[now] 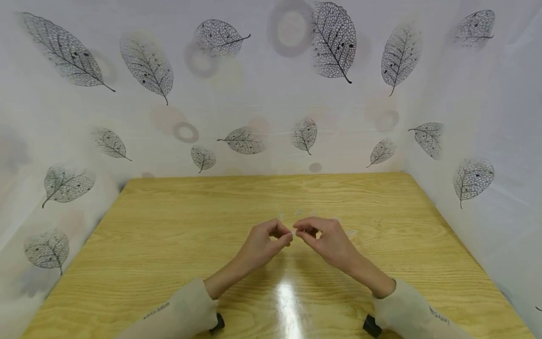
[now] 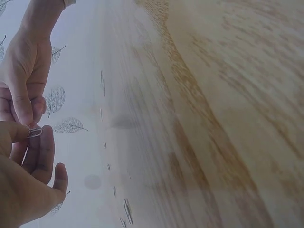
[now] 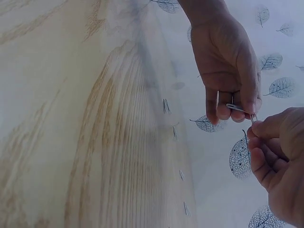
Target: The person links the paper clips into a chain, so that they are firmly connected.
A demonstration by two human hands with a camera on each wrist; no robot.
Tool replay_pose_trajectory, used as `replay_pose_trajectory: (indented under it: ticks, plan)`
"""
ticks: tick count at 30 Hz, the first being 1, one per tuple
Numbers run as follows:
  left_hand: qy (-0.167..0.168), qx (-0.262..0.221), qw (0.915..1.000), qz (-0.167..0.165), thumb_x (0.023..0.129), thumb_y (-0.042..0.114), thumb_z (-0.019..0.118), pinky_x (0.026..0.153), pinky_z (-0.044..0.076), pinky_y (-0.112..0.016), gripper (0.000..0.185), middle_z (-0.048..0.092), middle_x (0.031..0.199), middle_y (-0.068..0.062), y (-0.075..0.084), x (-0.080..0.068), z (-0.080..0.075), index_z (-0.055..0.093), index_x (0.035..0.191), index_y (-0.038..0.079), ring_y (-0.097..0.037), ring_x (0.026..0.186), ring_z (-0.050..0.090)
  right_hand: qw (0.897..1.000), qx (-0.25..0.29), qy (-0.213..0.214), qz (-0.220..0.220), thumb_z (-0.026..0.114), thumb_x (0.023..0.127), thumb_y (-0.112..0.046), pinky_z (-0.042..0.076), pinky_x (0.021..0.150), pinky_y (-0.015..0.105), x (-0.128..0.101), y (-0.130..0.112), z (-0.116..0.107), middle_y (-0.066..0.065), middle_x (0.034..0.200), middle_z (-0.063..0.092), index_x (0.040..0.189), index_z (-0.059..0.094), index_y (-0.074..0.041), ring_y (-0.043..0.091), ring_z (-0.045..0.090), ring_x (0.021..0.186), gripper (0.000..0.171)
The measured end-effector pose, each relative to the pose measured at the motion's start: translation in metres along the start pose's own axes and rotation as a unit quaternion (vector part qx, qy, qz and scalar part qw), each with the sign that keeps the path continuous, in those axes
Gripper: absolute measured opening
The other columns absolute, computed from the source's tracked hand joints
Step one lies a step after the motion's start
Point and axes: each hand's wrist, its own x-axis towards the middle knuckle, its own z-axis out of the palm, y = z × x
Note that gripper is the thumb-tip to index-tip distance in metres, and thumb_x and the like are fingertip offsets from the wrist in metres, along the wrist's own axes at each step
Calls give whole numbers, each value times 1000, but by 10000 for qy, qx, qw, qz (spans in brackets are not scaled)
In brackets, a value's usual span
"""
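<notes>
Both hands meet above the middle of the wooden table (image 1: 169, 245). My left hand (image 1: 288, 237) and right hand (image 1: 298, 230) each pinch a small metal paper clip (image 1: 293, 232) between thumb and fingertips. In the right wrist view the clip (image 3: 237, 108) sticks out of the left hand (image 3: 240, 111) toward the right hand (image 3: 256, 127), which pinches its end. The left wrist view shows the clip (image 2: 34, 132) between the left hand (image 2: 23, 134) and the right hand (image 2: 26, 114). I cannot tell whether a second clip is joined to it.
Several loose paper clips (image 1: 298, 212) lie on the table just beyond the hands, seen too as loose clips (image 3: 166, 105) in the right wrist view. A white curtain with a leaf print (image 1: 334, 42) walls the table at the back and both sides.
</notes>
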Motion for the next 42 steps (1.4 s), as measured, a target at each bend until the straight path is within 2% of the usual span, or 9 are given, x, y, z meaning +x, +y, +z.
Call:
replay_pose_trajectory:
  ticks: [5, 8, 15, 19, 26, 34, 42]
  plan:
    - [32, 93, 10000, -6, 102, 10, 66, 72, 55, -28, 4, 72, 92, -7, 0, -1, -1, 69, 99, 8, -13, 84, 67, 9996, -113, 95, 239, 76, 90, 4, 52, 56, 29, -3, 6, -8, 5, 93, 76, 102, 78, -7, 6, 64, 73, 16]
    - [45, 52, 10000, 11, 102, 9, 65, 75, 54, -28, 4, 72, 93, -11, 0, -1, -2, 68, 99, 7, -15, 84, 66, 9984, -245, 117, 496, 75, 91, 5, 54, 61, 27, -6, 12, -16, 7, 94, 76, 103, 77, -5, 8, 65, 75, 16]
    - [46, 38, 10000, -60, 102, 10, 65, 74, 54, -28, 4, 71, 93, -12, -2, -3, -3, 68, 101, 8, -15, 85, 65, 9865, -379, -279, 1566, 73, 94, 1, 56, 68, 26, -17, 20, -30, 5, 96, 74, 105, 75, -1, 11, 67, 79, 11]
    - [44, 57, 9999, -150, 102, 11, 66, 72, 53, -27, 5, 72, 93, -11, -1, -4, -4, 69, 101, 8, -15, 85, 66, 9795, -489, -453, 1901, 73, 95, 0, 57, 70, 27, -25, 24, -33, 5, 96, 74, 105, 75, 3, 15, 68, 82, 11]
    - [75, 113, 9998, -157, 102, 13, 66, 65, 50, -26, 6, 72, 93, -10, -3, -4, -5, 69, 100, 8, -14, 83, 65, 9695, -900, -735, 2159, 73, 93, 2, 56, 69, 28, -34, 31, -35, 6, 94, 74, 100, 76, 2, 15, 67, 81, 8]
    - [84, 157, 9998, -135, 102, 12, 67, 68, 52, -26, 5, 72, 95, -10, -2, -5, -6, 69, 101, 8, -14, 84, 65, 9612, -1111, -1082, 2281, 76, 91, 1, 55, 66, 26, -43, 38, -31, 3, 89, 71, 95, 76, 0, 11, 64, 77, 4]
    - [111, 200, 9996, -190, 101, 12, 68, 76, 54, -27, 5, 71, 94, 4, -1, -7, -5, 70, 100, 8, -14, 89, 66, 9573, -1212, -1175, 2348, 77, 89, 0, 56, 69, 30, -44, 39, -26, 4, 91, 72, 93, 77, 0, 13, 65, 80, 3]
